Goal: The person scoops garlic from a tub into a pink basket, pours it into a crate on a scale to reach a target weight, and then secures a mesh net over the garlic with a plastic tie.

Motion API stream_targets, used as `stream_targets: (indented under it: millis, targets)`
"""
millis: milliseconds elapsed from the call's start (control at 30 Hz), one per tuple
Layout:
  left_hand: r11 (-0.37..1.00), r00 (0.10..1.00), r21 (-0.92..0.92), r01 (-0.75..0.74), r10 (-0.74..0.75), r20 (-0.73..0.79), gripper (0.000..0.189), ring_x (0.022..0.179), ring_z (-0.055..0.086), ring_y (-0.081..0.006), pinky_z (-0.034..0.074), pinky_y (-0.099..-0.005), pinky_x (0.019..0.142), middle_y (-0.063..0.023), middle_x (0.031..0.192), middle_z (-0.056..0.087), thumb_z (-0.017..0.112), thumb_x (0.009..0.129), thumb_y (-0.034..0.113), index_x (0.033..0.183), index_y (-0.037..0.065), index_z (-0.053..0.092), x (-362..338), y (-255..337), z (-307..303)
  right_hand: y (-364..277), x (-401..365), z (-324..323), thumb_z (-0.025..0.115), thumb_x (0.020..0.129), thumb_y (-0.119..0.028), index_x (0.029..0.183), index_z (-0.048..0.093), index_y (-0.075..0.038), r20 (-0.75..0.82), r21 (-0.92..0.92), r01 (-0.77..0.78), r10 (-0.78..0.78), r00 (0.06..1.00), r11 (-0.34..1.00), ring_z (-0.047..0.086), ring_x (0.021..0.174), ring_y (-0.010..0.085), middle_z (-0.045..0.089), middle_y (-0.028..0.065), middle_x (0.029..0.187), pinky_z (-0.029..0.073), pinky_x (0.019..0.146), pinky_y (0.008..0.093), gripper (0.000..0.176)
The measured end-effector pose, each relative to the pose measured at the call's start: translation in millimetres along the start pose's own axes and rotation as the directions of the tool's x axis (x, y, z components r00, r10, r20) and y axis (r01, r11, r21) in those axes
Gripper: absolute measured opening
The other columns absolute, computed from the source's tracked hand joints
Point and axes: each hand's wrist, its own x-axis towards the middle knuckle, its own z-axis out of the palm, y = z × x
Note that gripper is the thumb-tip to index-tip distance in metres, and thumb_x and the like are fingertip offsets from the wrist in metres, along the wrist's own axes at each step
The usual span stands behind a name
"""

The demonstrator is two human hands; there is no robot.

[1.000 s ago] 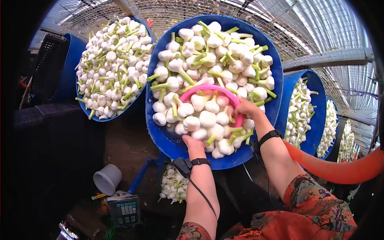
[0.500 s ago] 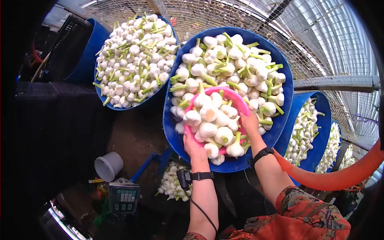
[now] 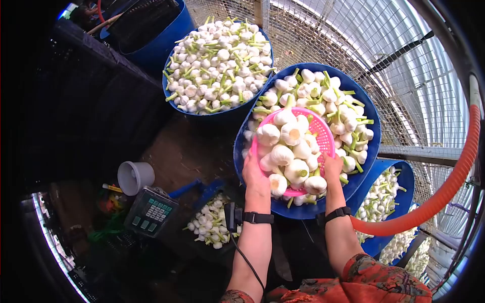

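Note:
Both my hands grip a pink plastic basket (image 3: 325, 132) with a perforated wall, one at each side. My left hand (image 3: 255, 174) is closed on its left rim and my right hand (image 3: 332, 169) on its right rim. Large white garlic bulbs (image 3: 282, 155) with short green stems are heaped in the basket. Beneath and behind it stands a blue tub (image 3: 373, 146) full of more garlic; the basket hides part of that heap. Most of my fingers are out of sight under the basket.
Another garlic-filled blue tub (image 3: 177, 107) stands at upper left, others at lower right. A keypad scale (image 3: 151, 212), a white bucket (image 3: 135, 178) and a pile of garlic (image 3: 209, 222) lie lower left. An orange hose (image 3: 439, 202) curves along the right; wire mesh (image 3: 404, 91) stands behind.
The view has turned, so the tubs sit further right and the scale shows more. Some bulbs at the basket's front edge are gone from it, and more of its right inner wall shows.

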Motion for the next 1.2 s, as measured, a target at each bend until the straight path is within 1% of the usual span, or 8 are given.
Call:
stream_targets:
  millis: [267, 367, 567, 700, 833, 967, 1033, 1200]
  targets:
    - [0.979, 0.930, -0.202, -0.029, 0.100, 0.353, 0.039, 0.119, 0.049, -0.0278, 0.040, -0.0445, 0.101, -0.0115, 0.128, 0.051, 0.028, 0.101, 0.026, 0.130, 0.007, 0.046, -52, 42, -1, -35, -13, 0, 0.067, 0.082, -0.013, 0.089, 0.066, -0.002, 0.083, 0.015, 0.196, -0.196, 0.977, 0.981, 0.054, 0.052, 0.0116, 0.062, 0.0046, 0.067, 0.044, 0.048, 0.0289, 0.013]
    - [0.967, 0.988, -0.230, -0.111, 0.132, 0.078, 0.034, 0.112, 0.052, -0.0241, 0.042, -0.0390, 0.097, -0.0110, 0.122, 0.054, 0.037, 0.100, 0.020, 0.129, 0.006, 0.047, -75, 47, -46, -96, -82, 6, 0.064, 0.085, -0.014, 0.086, 0.061, -0.006, 0.179, -0.056, 0.101, -0.090, 0.980, 0.993, 0.045, 0.041, 0.0075, 0.053, -0.0011, 0.058, 0.034, 0.036, 0.0223, 0.009]
    - [0.868, 0.971, -0.435, -0.238, 0.218, -0.095, 0.034, 0.113, 0.050, -0.0192, 0.042, -0.0346, 0.097, -0.0068, 0.125, 0.053, 0.043, 0.098, 0.022, 0.128, 0.006, 0.050, -166, 56, -158, -78, -157, 16, 0.062, 0.080, -0.012, 0.099, 0.063, 0.005, 0.561, -0.242, 0.620, -0.414, 0.717, 0.746, 0.057, 0.066, 0.0126, 0.065, 0.0071, 0.078, 0.045, 0.061, 0.0292, 0.025]
    - [0.912, 0.924, -0.295, -0.284, 0.179, -0.337, 0.035, 0.105, 0.054, -0.0208, 0.044, -0.0354, 0.092, -0.0098, 0.118, 0.056, 0.047, 0.094, 0.018, 0.124, 0.002, 0.053, -207, 26, -267, -59, -243, 47, 0.060, 0.079, -0.004, 0.106, 0.062, 0.003, 0.766, -0.474, 0.676, -0.114, 0.633, 0.564, 0.058, 0.074, 0.0119, 0.065, 0.0077, 0.085, 0.047, 0.066, 0.0272, 0.028]
    - [0.970, 0.852, -0.200, -0.135, 0.010, -0.524, 0.030, 0.086, 0.061, -0.0174, 0.054, -0.0371, 0.068, -0.0054, 0.100, 0.063, 0.052, 0.086, 0.022, 0.113, 0.012, 0.061, -224, -10, -371, 2, -303, 98, 0.051, 0.072, -0.004, 0.121, 0.058, -0.011, 0.925, -0.139, 0.915, -0.280, 0.257, 0.378, 0.060, 0.103, 0.0356, 0.063, 0.0211, 0.108, 0.047, 0.087, 0.0386, 0.050]
    - [0.921, 0.842, -0.382, -0.073, -0.149, -0.518, 0.018, 0.043, 0.046, -0.0117, 0.037, -0.0260, 0.036, -0.0009, 0.060, 0.052, 0.053, 0.087, 0.028, 0.077, 0.013, 0.057, -205, -29, -467, 64, -325, 157, 0.047, 0.071, -0.005, 0.112, 0.065, -0.012, 0.909, -0.315, 0.949, 0.283, 0.306, -0.015, 0.066, 0.086, 0.0313, 0.067, 0.0202, 0.094, 0.052, 0.076, 0.0376, 0.045]
    - [0.930, 0.900, -0.366, -0.034, -0.131, -0.416, 0.018, 0.042, 0.042, -0.0107, 0.030, -0.0234, 0.033, -0.0006, 0.063, 0.051, 0.046, 0.088, 0.023, 0.077, 0.013, 0.056, -180, -57, -519, 74, -360, 182, 0.045, 0.073, 0.001, 0.118, 0.061, -0.008, 0.733, -0.474, 0.871, 0.490, 0.472, -0.130, 0.061, 0.047, 0.0240, 0.065, 0.0175, 0.070, 0.045, 0.038, 0.0375, 0.049]
    - [0.836, 0.897, -0.549, 0.025, -0.261, -0.356, 0.017, 0.037, 0.033, -0.0083, 0.023, -0.0213, 0.033, 0.0004, 0.055, 0.046, 0.048, 0.085, 0.014, 0.069, 0.011, 0.054, -204, -2, -528, 82, -421, 217, 0.050, 0.074, -0.002, 0.082, 0.068, 0.005, 0.668, -0.306, 0.852, 0.542, 0.510, -0.425, 0.064, 0.050, 0.0241, 0.061, 0.0154, 0.056, 0.046, 0.038, 0.0356, 0.021]
